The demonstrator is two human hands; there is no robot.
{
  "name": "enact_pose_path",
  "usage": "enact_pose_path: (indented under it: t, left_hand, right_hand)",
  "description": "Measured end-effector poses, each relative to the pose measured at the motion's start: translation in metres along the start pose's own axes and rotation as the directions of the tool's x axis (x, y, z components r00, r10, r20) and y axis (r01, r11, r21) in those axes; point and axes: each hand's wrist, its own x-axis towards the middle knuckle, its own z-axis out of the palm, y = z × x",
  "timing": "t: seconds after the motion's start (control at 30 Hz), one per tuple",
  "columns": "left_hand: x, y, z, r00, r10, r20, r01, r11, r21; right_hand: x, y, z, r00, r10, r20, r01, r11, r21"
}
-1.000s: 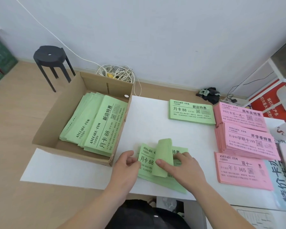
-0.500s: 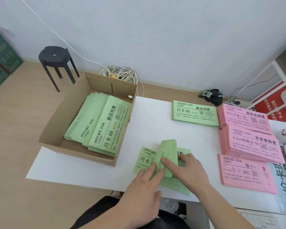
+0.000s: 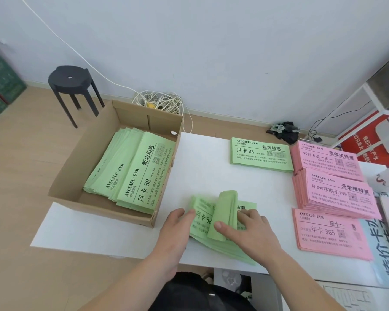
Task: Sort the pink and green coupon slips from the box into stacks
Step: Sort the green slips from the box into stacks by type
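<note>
Boxed green slips [image 3: 142, 173] read "AVOCADO·GYM" and "月卡 88" (the nearest pink stack [image 3: 330, 234] says "年卡 365").

From my console, the slips in the box [image 3: 130, 173] read pale green with black print, and the box [image 3: 88, 153] itself is plain brown cardboard. The loose bundle [image 3: 225, 212] and the far stack [image 3: 261, 156] are the same green (black lettering again). The pink stacks [image 3: 341, 191] carry black print too. The table [image 3: 207, 167] is white, the stool [image 3: 70, 79] matt black, the floor [image 3: 20, 176] light wood, the cable coil [image 3: 160, 102] off-white, and the sign [image 3: 368, 131] red with white.
</note>
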Motion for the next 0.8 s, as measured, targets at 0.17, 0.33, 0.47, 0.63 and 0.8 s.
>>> enact_pose_path:
  t: [0.17,0.33,0.47,0.63,0.8]
  left_hand:
    - [0.005,0.017,0.001,0.996,0.067,0.058,-0.07,0.996,0.058]
    - [0.019,0.023,0.009,0.987,0.146,0.072,-0.159,0.954,0.255]
    - [0.024,0.025,0.008,0.971,0.203,0.124,-0.234,0.911,0.339]
    - [0.025,0.037,0.004,0.924,0.345,0.167,-0.383,0.853,0.355]
    - [0.025,0.047,0.005,0.887,0.425,0.183,-0.463,0.82,0.337]
  right_hand:
    - [-0.005,0.009,-0.005,0.99,-0.051,0.131,0.065,0.993,-0.099]
    - [0.0,0.022,-0.004,0.993,-0.068,0.094,0.073,0.996,-0.053]
    - [0.01,0.042,0.0,0.99,-0.026,-0.139,0.064,0.96,0.274]
    - [0.013,0.067,-0.006,0.95,0.183,-0.253,0.032,0.749,0.661]
    - [0.006,0.059,-0.03,0.956,0.112,-0.27,0.161,0.57,0.805]
